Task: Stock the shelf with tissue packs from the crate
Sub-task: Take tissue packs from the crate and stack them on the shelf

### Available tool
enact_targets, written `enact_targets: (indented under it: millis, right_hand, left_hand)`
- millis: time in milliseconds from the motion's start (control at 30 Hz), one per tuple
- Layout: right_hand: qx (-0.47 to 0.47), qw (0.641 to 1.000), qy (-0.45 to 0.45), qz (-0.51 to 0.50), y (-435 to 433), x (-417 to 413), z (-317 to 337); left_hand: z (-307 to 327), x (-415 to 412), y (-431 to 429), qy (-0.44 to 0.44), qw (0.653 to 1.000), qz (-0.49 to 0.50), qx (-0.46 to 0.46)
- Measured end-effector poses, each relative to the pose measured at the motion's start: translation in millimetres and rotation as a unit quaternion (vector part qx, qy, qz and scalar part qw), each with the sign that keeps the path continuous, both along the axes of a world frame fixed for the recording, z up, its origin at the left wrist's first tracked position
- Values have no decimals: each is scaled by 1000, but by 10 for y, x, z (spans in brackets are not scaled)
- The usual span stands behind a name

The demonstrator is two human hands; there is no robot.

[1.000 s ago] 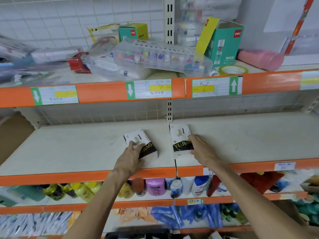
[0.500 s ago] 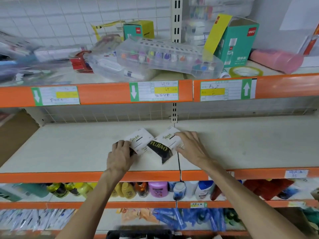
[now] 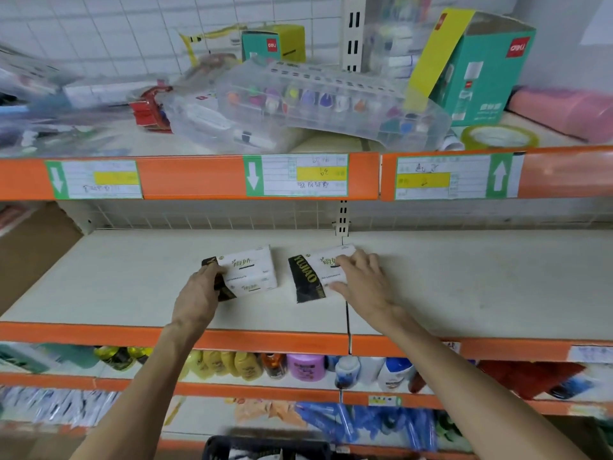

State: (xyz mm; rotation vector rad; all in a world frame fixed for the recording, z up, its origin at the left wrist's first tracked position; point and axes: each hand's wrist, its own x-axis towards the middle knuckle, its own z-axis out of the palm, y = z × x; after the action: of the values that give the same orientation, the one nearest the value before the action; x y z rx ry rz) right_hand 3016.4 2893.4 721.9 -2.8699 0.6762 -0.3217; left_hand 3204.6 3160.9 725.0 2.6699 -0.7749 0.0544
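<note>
Two white tissue packs with black ends lie side by side on the cream middle shelf (image 3: 132, 280). My left hand (image 3: 199, 293) grips the black end of the left tissue pack (image 3: 252, 270), fingers curled round it. My right hand (image 3: 361, 280) holds the right tissue pack (image 3: 315, 273), with fingers over its top and the thumb at its near edge. A small gap separates the packs. At the bottom edge of the view the dark rim of the crate (image 3: 265, 448) shows, blurred.
The upper shelf carries a clear plastic organiser (image 3: 331, 104), green boxes (image 3: 477, 71), a tape roll (image 3: 501, 136) and a pink item. Orange shelf edges (image 3: 199, 177) bear price labels. Bottles (image 3: 305, 366) fill the shelf below. A shelf upright (image 3: 342, 220) stands at the back.
Both packs were turned from lengthwise to crosswise and now lie apart, each with its black end to the left. The camera moved closer to the shelf.
</note>
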Motion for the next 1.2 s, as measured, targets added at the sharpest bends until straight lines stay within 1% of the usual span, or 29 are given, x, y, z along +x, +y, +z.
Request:
enact_targets:
  millis: [100, 167, 233, 367, 433, 567, 667, 800, 967, 1067, 1200]
  right_hand:
    - [-12, 1000, -11, -5, 75, 155, -6]
    - [0, 1000, -11, 22, 142, 252, -29]
    - [20, 998, -1, 55, 193, 318, -75]
    - [32, 997, 16, 61, 155, 421, -83]
    - [25, 997, 38, 65, 120, 491, -41]
    - [22, 996, 69, 46, 120, 640, -14]
    - [21, 996, 84, 30, 85, 729, 13]
    - [14, 995, 90, 37, -40, 791, 56]
    - [41, 994, 100, 9, 61, 916, 97]
    - [49, 992, 112, 19, 19, 976, 131]
    - [89, 991, 100, 11, -28, 1003, 191]
  left_hand:
    - [7, -13, -44, -16, 1000, 10, 1]
    - [-10, -27, -87, -43, 999, 21, 11]
    - [-29, -26, -133, -48, 998, 28, 14]
    - [-91, 51, -160, -59, 998, -29, 8]
    - [-102, 109, -167, -44, 998, -38, 17]
    - [-99, 285, -281, 20, 999, -30, 33]
    - [-84, 435, -423, 21, 998, -44, 46]
    - [-96, 603, -579, 18, 997, -51, 56]
    - [-74, 777, -649, 16, 997, -36, 60]
    - [-68, 900, -728, 8, 996, -58, 72]
    - [42, 1082, -771, 68, 988, -95, 99]
